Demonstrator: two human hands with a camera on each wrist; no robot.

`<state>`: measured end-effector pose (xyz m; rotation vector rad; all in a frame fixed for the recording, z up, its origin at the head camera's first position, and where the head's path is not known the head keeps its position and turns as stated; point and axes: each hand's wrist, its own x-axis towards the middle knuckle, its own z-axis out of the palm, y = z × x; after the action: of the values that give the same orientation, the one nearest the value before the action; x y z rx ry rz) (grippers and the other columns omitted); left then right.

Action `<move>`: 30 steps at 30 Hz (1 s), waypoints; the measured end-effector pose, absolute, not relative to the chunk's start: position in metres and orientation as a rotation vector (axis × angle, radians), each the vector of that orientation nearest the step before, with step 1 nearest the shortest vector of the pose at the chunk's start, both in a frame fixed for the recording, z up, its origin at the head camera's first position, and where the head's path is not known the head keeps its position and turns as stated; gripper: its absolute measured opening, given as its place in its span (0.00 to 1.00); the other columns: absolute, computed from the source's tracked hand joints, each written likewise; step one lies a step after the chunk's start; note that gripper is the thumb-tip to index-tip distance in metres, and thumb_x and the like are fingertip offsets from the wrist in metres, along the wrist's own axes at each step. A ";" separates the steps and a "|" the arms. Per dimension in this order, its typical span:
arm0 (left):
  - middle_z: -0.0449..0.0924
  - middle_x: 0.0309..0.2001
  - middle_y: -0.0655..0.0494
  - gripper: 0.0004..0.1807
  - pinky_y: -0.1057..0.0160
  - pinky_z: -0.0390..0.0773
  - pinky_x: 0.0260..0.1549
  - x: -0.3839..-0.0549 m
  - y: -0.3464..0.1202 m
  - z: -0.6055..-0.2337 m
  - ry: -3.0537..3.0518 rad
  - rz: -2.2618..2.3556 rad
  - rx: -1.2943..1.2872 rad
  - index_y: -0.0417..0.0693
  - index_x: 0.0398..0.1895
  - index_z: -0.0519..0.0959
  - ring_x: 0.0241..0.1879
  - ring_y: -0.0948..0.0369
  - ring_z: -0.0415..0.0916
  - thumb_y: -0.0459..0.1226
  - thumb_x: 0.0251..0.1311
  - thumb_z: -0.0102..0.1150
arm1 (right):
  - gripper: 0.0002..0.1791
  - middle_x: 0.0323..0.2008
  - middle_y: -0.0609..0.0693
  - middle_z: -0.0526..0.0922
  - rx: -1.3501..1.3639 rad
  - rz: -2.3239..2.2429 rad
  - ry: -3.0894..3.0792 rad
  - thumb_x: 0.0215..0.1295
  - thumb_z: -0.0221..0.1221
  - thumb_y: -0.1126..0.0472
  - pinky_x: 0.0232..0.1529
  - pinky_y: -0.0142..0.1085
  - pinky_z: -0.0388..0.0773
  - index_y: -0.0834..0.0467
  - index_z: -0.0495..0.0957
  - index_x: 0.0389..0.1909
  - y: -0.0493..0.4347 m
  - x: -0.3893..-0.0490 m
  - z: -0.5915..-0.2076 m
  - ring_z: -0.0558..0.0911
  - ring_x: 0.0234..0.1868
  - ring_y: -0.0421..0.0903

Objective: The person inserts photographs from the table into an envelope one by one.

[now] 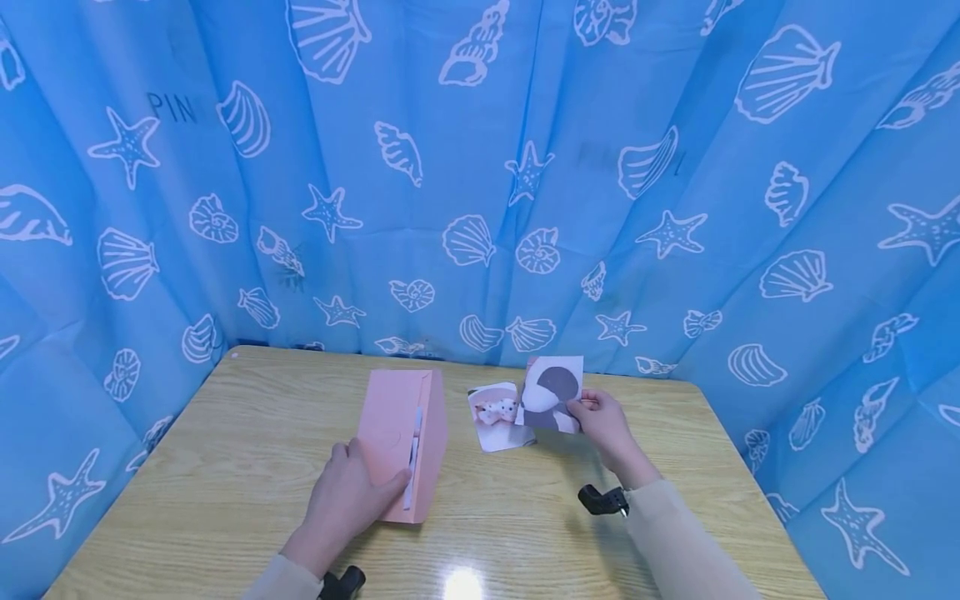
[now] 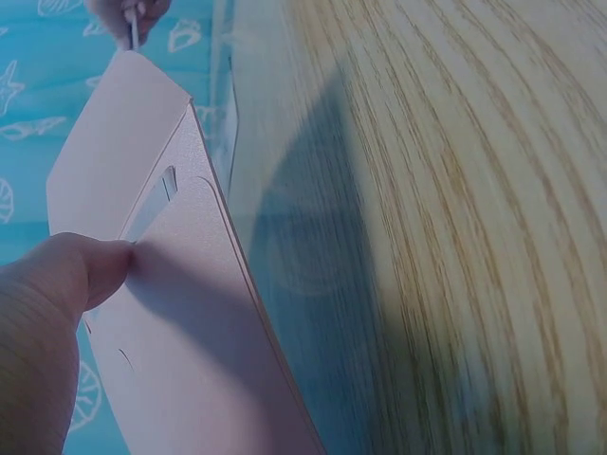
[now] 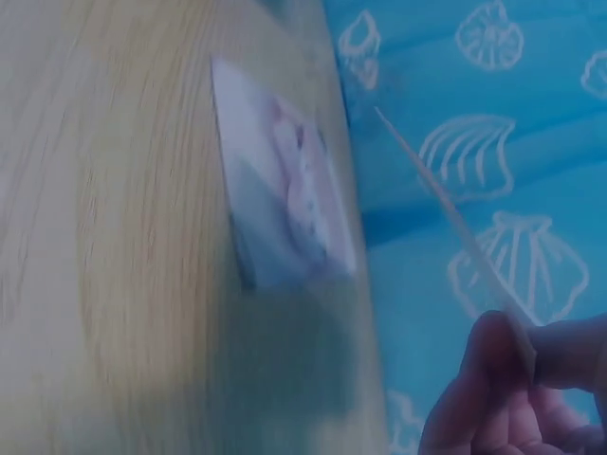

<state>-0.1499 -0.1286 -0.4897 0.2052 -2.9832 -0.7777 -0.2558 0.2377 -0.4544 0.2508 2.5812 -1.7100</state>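
Observation:
My left hand (image 1: 348,492) grips a pink envelope (image 1: 393,408) above the table, its thumb lying across the front near the opening. The envelope's flap (image 2: 119,133) stands raised, and pale paper edges (image 1: 413,446) show inside the pocket. In my right hand (image 1: 606,421), a square card (image 1: 551,392) with a grey and white pattern is pinched between thumb and fingers. The right wrist view shows that card (image 3: 455,213) almost edge-on. A second card (image 1: 501,435), picturing a white dotted bow, lies on the table, partly covered by the held card in the head view.
The wooden table (image 1: 262,433) ends at a blue curtain (image 1: 420,208) printed with white shells and starfish. A bright light reflection (image 1: 462,583) lies on the table's near part. Black wrist devices (image 1: 602,500) sit at both sleeves.

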 end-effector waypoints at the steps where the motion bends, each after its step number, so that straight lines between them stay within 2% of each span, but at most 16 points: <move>1: 0.70 0.43 0.35 0.57 0.49 0.77 0.35 -0.150 -0.128 -0.489 -2.983 -0.780 0.205 0.23 0.59 0.65 0.36 0.50 0.73 0.69 0.48 0.59 | 0.19 0.43 0.59 0.79 0.239 -1.724 2.571 0.70 0.55 0.61 0.36 0.33 0.76 0.69 0.67 0.56 0.235 -0.255 -0.453 0.78 0.37 0.43; 8: 0.70 0.40 0.38 0.55 0.51 0.76 0.32 -0.150 -0.128 -0.490 -2.970 -0.771 0.187 0.23 0.56 0.67 0.33 0.52 0.72 0.68 0.48 0.60 | 0.16 0.38 0.57 0.77 0.179 -1.790 2.550 0.70 0.56 0.61 0.34 0.32 0.76 0.67 0.68 0.53 0.214 -0.250 -0.444 0.76 0.36 0.44; 20: 0.70 0.40 0.37 0.56 0.50 0.76 0.32 -0.152 -0.127 -0.490 -2.983 -0.754 0.181 0.22 0.57 0.66 0.33 0.51 0.72 0.68 0.48 0.60 | 0.16 0.44 0.59 0.75 0.081 -1.961 2.563 0.70 0.56 0.62 0.38 0.36 0.78 0.66 0.68 0.52 0.173 -0.237 -0.421 0.77 0.40 0.48; 30: 0.70 0.42 0.37 0.58 0.49 0.77 0.33 -0.153 -0.123 -0.491 -2.995 -0.773 0.201 0.23 0.59 0.65 0.35 0.50 0.73 0.69 0.46 0.61 | 0.12 0.36 0.55 0.73 -0.137 -1.982 2.646 0.67 0.60 0.62 0.34 0.39 0.79 0.63 0.70 0.45 0.140 -0.225 -0.423 0.78 0.32 0.47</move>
<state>-0.1526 -0.1229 -0.4910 0.2013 -2.9954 -0.7727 -0.2254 0.1396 -0.4234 -0.1373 2.6461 -1.9824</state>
